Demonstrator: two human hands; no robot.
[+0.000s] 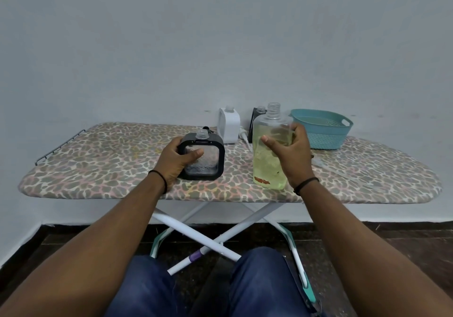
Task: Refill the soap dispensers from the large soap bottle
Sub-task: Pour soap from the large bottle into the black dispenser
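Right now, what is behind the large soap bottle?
Behind the large soap bottle, gripped by the right hand, a black dispenser stands; its lower body is covered. The teal basket sits farther right.

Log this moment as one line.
left hand: grips black dispenser, uncapped | right hand: holds large soap bottle, upright, open

I am reaching both bare arms forward. My left hand point(172, 161) is curling its fingers point(196, 154) in a sideways grasp, while my right hand point(293, 156) is wrapping thumb and fingers in an upright grip, each wrist wearing a dark band.
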